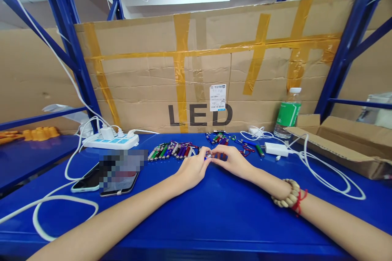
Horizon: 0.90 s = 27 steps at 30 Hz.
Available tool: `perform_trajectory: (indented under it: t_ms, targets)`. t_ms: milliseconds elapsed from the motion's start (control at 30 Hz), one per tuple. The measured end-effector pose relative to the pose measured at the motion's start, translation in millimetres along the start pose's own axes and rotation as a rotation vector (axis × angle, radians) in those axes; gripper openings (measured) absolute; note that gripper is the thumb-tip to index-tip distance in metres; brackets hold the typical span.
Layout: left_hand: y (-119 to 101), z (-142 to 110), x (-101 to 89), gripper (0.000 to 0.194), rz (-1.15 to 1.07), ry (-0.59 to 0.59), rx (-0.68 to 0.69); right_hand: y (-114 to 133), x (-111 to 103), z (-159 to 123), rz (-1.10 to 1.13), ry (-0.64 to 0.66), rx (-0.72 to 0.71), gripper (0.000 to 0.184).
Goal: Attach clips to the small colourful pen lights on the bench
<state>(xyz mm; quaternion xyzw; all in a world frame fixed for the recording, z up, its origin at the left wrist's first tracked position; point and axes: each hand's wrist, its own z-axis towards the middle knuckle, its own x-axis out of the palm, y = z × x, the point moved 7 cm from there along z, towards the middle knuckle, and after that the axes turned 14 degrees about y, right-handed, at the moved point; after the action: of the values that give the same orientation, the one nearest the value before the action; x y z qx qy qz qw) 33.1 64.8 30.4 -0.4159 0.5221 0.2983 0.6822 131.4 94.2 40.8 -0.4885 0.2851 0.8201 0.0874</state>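
My left hand and my right hand meet above the blue table, thumbs and fingers pinched together. Between their fingertips shows a small blue and silver keychain flashlight, mostly covered by the fingers. Left of my left hand lies a row of keychain flashlights in silver, green, blue, purple, red and black, set side by side. Behind my right hand is a loose pile of similar flashlights with coloured clips. Several red clips and a green flashlight lie to its right.
On the left lie two phones and a white power strip with looping cables. At right are a white adapter, a green-labelled bottle and an open cardboard box. A taped cardboard panel stands behind, between blue posts.
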Motion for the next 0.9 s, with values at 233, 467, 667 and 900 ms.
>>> perform_trajectory:
  t_ms: [233, 467, 667, 900]
  targets:
    - [-0.2, -0.1, 1.2, 0.020, -0.021, 0.016, -0.002, -4.4, -3.3, 0.5, 0.162, -0.049, 0.030, 0.017]
    - [-1.3, -0.2, 1.9, 0.022, 0.005, 0.037, 0.028, -16.8, 0.4, 0.5, 0.252, -0.018, 0.137, 0.028]
    - [-2.0, -1.3, 2.5, 0.022, 0.044, 0.042, 0.021, -20.9, 2.9, 0.4, 0.244, -0.005, 0.142, 0.025]
    - [-4.1, -2.6, 2.0, 0.021, 0.074, 0.046, 0.022, -18.8, 3.4, 0.8, 0.242, -0.004, 0.139, 0.025]
